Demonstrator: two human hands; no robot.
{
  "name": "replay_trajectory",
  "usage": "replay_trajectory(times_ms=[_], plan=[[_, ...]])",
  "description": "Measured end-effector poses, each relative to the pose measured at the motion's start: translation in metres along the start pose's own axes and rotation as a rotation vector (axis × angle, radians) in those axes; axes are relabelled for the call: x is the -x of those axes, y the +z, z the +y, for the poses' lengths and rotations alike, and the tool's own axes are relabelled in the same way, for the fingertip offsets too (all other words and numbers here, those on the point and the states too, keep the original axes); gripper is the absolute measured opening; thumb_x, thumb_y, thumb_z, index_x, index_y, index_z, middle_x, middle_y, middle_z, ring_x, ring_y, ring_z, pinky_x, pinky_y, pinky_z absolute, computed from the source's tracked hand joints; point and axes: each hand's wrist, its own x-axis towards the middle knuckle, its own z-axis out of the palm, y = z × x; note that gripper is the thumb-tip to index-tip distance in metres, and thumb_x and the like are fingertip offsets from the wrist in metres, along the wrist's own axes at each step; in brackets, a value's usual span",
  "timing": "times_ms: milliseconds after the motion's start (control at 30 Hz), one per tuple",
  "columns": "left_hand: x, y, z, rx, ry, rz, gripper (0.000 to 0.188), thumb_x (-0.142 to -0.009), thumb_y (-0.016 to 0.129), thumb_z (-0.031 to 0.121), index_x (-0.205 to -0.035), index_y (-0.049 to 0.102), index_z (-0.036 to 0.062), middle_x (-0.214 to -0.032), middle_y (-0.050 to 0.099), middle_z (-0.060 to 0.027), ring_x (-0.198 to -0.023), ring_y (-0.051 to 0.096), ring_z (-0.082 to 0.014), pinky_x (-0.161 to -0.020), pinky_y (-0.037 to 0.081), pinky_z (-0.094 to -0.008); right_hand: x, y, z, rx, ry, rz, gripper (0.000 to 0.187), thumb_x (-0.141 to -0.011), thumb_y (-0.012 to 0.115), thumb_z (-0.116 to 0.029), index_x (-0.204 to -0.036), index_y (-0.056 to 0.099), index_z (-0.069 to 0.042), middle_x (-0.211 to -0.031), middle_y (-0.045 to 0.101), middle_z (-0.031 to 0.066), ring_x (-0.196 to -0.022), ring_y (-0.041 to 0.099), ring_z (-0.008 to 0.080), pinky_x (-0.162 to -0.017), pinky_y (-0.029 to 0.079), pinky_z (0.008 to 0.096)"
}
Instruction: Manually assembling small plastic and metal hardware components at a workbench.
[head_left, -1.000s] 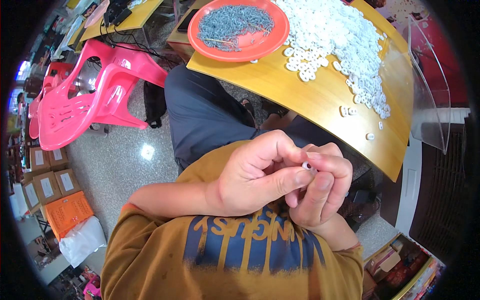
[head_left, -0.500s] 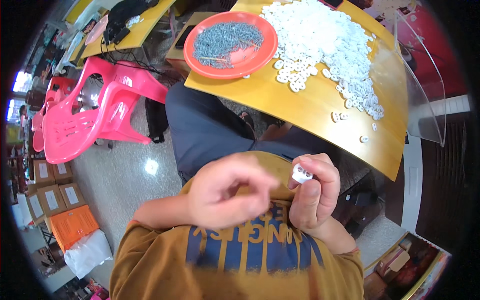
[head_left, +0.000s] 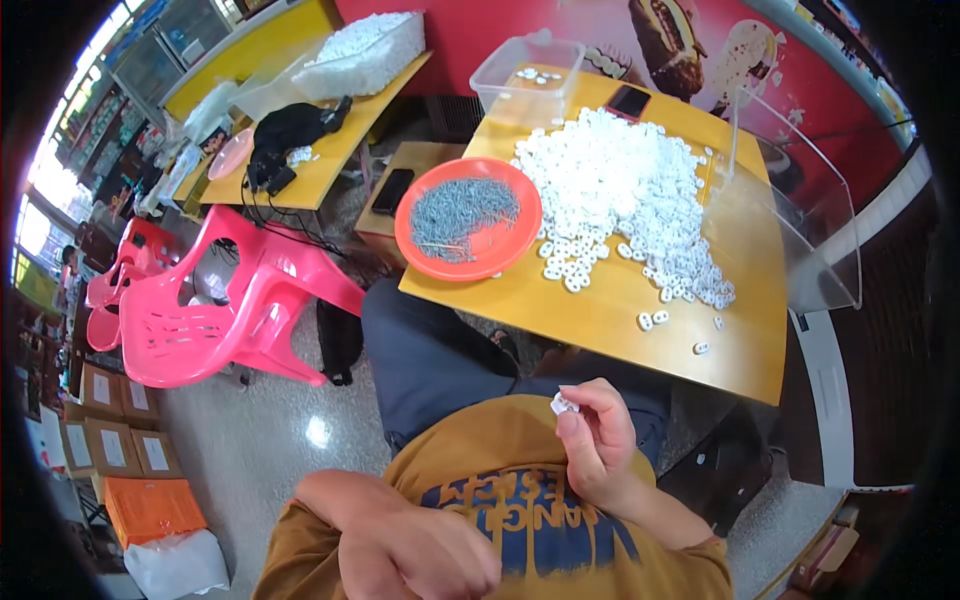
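In front of my belly my right hand point(head_left: 604, 440) is closed, pinching a small white plastic piece point(head_left: 563, 404) between thumb and fingertips. My left hand point(head_left: 415, 548) is low at the bottom of the view, back up and fingers curled under; whatever they hold, if anything, is hidden. Beyond my knees, a big heap of similar white two-holed pieces point(head_left: 610, 180) covers much of a yellow table point(head_left: 590, 325). At the table's left corner sits a red plate point(head_left: 492, 262) with many small grey metal screws point(head_left: 460, 210) on it.
A clear plastic bin point(head_left: 525, 75) and a phone point(head_left: 628, 101) stand behind the heap. A clear curved panel point(head_left: 800, 225) rises at the table's right. Pink plastic chairs point(head_left: 190, 330) stand on my left. Cardboard boxes point(head_left: 110, 440) and an orange package point(head_left: 155, 508) are farther left.
My view has tilted up, showing more of the table's far side. My left hand has dropped away from the right toward the bottom edge. The right still holds the white plastic piece.
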Motion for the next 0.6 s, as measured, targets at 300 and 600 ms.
replay_trajectory(times_ms=[300,600], plan=[[0.000,0.005,-0.007,0.069,0.020,0.061,0.009,-0.084,0.054,0.007,-0.084,0.055,-0.0021,-0.069,0.056,-0.0145,-0.048,0.051,-0.0215,-0.041,0.037,-0.0293,0.001,-0.001,0.000,-0.006,0.033,0.016,0.018,-0.086,0.047,-0.001,-0.103,0.048,0.001,-0.087,0.046,0.0052,-0.068,0.044,0.0067,-0.060,0.036,0.0175],[0.059,-0.032,-0.039,-0.088,0.197,-0.012,0.011,-0.082,0.055,0.008,-0.080,0.054,-0.0027,-0.062,0.056,-0.0114,-0.054,0.054,-0.0238,-0.050,0.042,-0.0332,-0.008,-0.003,-0.003,-0.116,0.128,-0.073,0.026,-0.085,0.049,0.001,-0.110,0.044,0.001,-0.092,0.048,0.0068,-0.071,0.048,0.0071,-0.063,0.041,0.0184]])
